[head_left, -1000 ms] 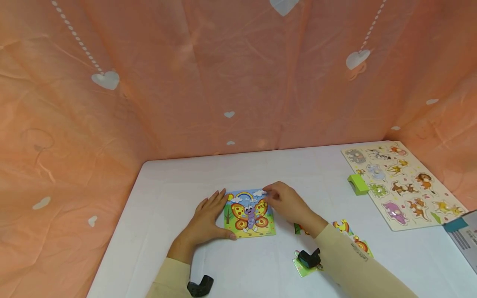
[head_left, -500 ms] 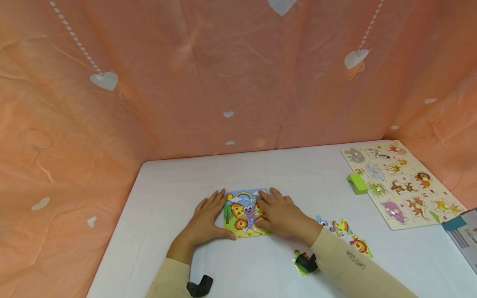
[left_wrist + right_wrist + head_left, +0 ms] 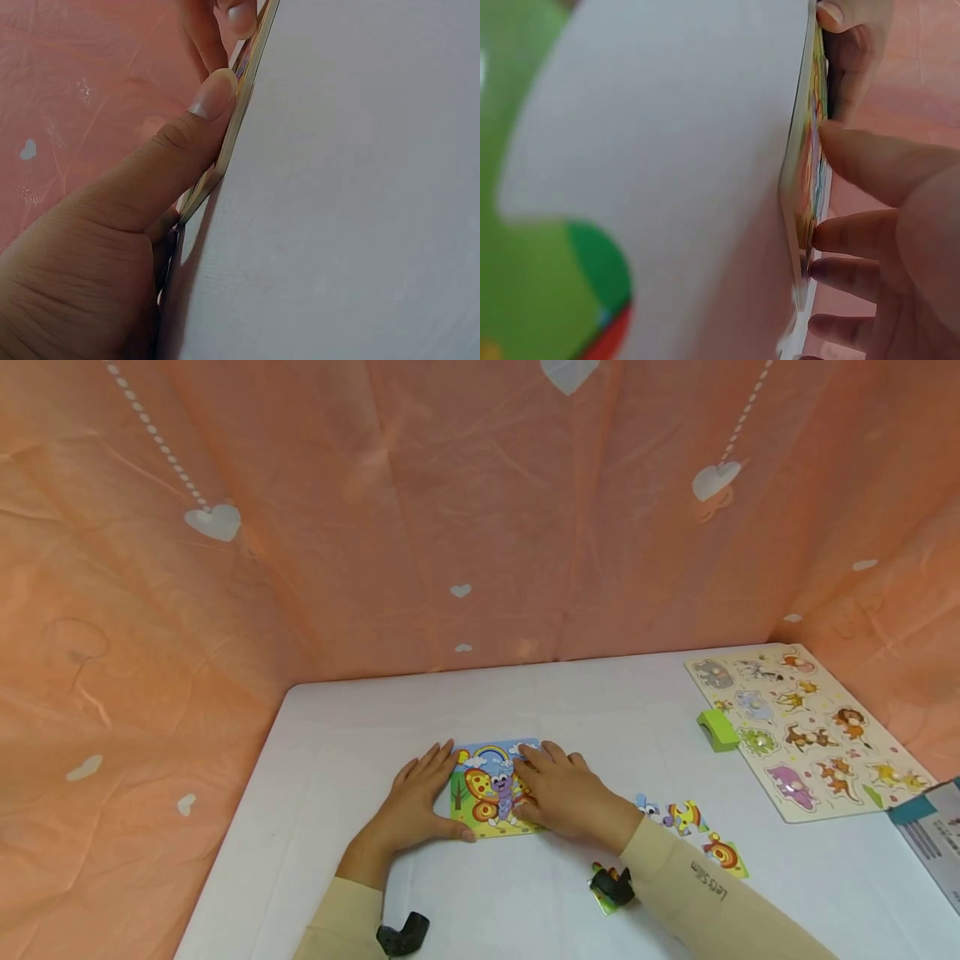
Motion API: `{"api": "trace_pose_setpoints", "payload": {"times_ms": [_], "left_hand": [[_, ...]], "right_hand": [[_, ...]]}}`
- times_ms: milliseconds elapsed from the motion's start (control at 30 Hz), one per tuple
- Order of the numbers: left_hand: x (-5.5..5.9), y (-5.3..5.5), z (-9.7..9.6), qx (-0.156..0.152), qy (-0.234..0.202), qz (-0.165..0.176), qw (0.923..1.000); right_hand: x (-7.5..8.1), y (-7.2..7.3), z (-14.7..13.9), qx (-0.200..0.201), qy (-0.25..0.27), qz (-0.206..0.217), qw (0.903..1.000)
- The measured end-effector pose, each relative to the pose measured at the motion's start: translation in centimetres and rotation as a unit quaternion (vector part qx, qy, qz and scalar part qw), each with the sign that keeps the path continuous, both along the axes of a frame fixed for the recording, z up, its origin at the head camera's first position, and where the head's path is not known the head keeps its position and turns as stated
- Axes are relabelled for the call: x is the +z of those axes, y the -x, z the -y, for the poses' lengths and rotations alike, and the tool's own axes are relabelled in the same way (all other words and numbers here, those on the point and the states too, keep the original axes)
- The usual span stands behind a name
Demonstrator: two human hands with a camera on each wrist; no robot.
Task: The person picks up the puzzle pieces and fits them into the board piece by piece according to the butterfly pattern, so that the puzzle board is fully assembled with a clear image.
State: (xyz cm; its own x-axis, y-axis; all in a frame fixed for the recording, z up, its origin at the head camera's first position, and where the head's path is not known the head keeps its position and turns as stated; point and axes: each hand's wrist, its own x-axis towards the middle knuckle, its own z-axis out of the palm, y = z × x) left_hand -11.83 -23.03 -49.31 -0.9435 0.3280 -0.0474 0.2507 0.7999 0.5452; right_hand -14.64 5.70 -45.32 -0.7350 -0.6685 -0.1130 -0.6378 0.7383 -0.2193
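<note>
A small square jigsaw puzzle (image 3: 483, 785) with a butterfly and rainbow picture lies flat on the white table. My left hand (image 3: 412, 803) spans its lower left corner, fingers stretched along the left edge and thumb (image 3: 214, 94) at the near edge. Over the right part of the picture lies my right hand (image 3: 573, 795), its thumb and spread fingertips (image 3: 829, 236) touching the surface and hiding the right wing. Loose jigsaw pieces (image 3: 686, 818) rest to the right. Another piece (image 3: 603, 902) sits nearer, partly covered by the black wrist camera.
A wooden animal peg board (image 3: 817, 735) lies at the back right, with a lime green arch block (image 3: 718, 730) against its left side. A grey and teal box (image 3: 933, 839) enters from the right edge. Orange curtain (image 3: 525, 543) hangs behind the table (image 3: 360, 718).
My right hand has gone from pinching at the puzzle's upper right corner to lying spread over its right side. Loose pieces under the forearm have come into view. The left hand stays put.
</note>
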Motion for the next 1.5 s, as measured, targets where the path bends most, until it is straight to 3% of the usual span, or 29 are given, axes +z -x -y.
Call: {"api": "trace_pose_setpoints", "payload": {"times_ms": [300,433,533,700,900,1033,1200,1433,1500], "left_hand": [[-0.2,0.1,0.2,-0.002,-0.001,0.002,1.0],[-0.4,0.0,0.3,-0.001,-0.003,0.004,1.0],[-0.5,-0.1,0.2,-0.001,-0.002,0.002,1.0],[-0.5,-0.1,0.0,-0.001,-0.004,0.005,1.0],[-0.4,0.0,-0.1,0.001,0.002,0.007,1.0],[-0.3,-0.1,-0.2,0.001,-0.001,0.001,1.0],[-0.1,-0.1,-0.3,0.002,-0.006,0.001,1.0],[-0.1,-0.1,-0.2,0.0,-0.003,-0.001,1.0],[-0.1,0.0,-0.1,0.001,-0.003,0.0,1.0]], "right_hand": [[-0.3,0.3,0.3,-0.002,0.013,0.018,0.9998],[-0.6,0.9,0.0,-0.004,0.049,0.055,0.9973],[-0.9,1.4,-0.8,-0.011,0.105,0.102,0.9892],[-0.9,1.7,-2.6,-0.033,0.225,0.146,0.9627],[0.1,1.0,-5.4,-0.084,0.362,0.22,0.9017],[0.5,0.3,-7.6,-0.086,0.417,0.228,0.8758],[0.5,-0.3,-10.7,-0.078,0.46,0.228,0.8544],[-0.5,-0.9,-13.6,-0.09,0.483,0.23,0.8402],[-1.0,-1.0,-14.0,-0.103,0.477,0.238,0.84]]}}
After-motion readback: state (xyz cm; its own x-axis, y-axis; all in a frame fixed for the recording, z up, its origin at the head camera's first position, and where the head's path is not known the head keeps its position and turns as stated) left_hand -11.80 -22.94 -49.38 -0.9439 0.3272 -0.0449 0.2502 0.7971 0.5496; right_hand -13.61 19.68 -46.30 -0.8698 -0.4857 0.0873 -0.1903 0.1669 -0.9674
